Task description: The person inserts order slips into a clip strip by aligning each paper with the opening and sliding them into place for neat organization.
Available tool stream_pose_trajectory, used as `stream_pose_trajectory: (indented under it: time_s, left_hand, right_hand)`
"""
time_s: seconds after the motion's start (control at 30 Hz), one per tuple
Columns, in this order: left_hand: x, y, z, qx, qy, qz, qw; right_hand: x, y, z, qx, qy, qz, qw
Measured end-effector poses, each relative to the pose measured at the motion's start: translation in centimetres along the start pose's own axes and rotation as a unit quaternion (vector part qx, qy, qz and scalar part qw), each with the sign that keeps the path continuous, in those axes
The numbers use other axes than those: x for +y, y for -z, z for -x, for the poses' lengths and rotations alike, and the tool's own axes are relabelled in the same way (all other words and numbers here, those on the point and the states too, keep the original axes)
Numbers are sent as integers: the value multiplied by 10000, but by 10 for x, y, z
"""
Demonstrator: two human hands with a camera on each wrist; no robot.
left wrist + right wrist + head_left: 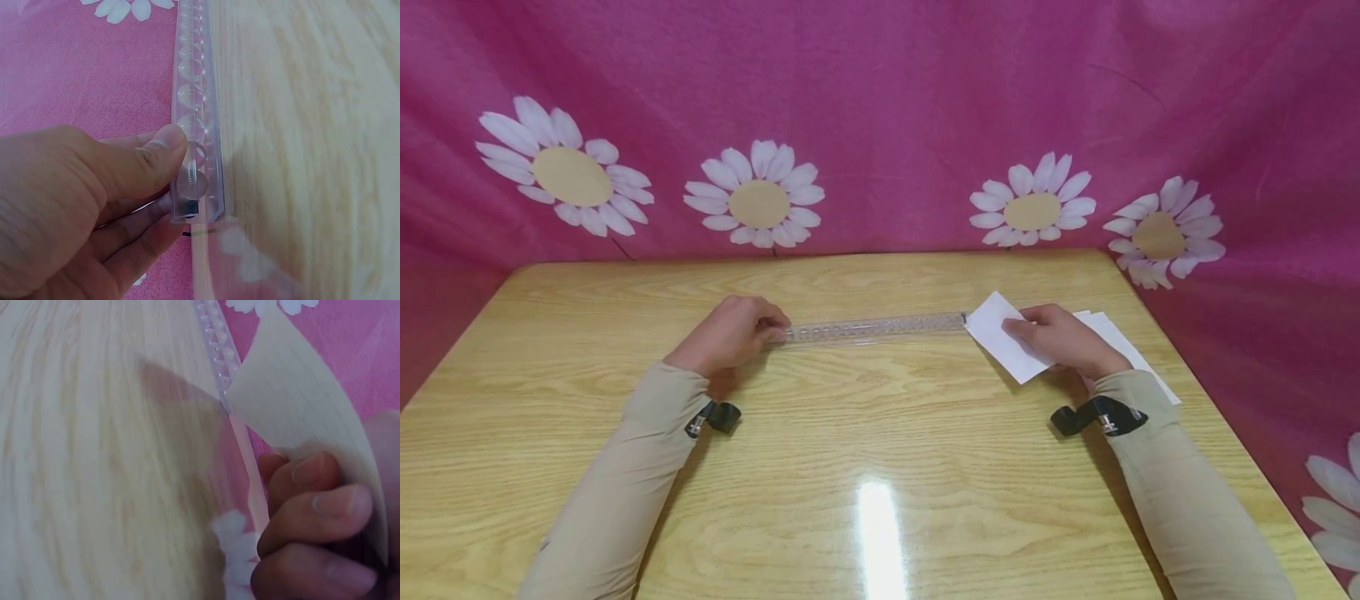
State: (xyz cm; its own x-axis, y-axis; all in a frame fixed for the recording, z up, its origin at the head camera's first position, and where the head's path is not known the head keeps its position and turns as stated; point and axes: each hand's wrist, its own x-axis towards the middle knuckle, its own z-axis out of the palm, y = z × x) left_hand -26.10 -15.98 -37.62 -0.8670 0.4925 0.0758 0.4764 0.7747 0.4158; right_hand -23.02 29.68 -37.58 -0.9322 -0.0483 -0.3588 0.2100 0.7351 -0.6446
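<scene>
A long clear plastic tube (880,326) lies crosswise at the far part of the table, with a row of rounded clear shapes along its inside. My left hand (733,332) pinches its left end between thumb and fingers. In the left wrist view the tube's end (194,194) shows a small dark piece inside. A small white sheet of paper (1009,340) is gripped in my right hand (1067,340), thumb on top and fingers curled beneath. One corner of this sheet (294,387) meets or overlaps the tube's right end; whether they touch I cannot tell.
More white sheets (1131,350) lie on the wooden table (820,450) behind and right of my right hand, partly hidden by it. A pink curtain (887,125) with large daisies hangs behind the table's far edge and along its right side.
</scene>
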Motion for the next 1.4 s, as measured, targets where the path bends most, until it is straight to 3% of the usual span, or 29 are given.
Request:
stream_pose_trajectory:
  time_s: [0.17,0.37,0.57,0.7,0.8,0.93,1.2,1.4]
  left_hand:
    - [1,0,-1,-9,4,17,10000]
    - [1,0,-1,8,-23,21,10000]
    - [2,0,-1,5,35,15,10000]
    - [2,0,-1,4,18,-3,10000]
    - [2,0,0,4,-11,-16,10000]
    - [3,0,-1,-18,6,-15,10000]
    - [3,0,-3,-97,97,39,9999]
    - [2,0,-1,-82,72,-22,9999]
  right_hand:
    - [0,-1,1,-45,-7,95,9999]
    - [1,-4,0,-145,418,366,9984]
    - [0,-5,-2,-261,602,218,9976]
    - [-1,-6,-1,-324,431,-67,9985]
    - [-3,-10,2,-470,-71,-616,9970]
    - [-4,-15,6,-499,-399,-1000,9929]
    - [-6,-20,3,-314,-79,-553,9979]
    - [-11,-29,5,-203,-363,-835,9956]
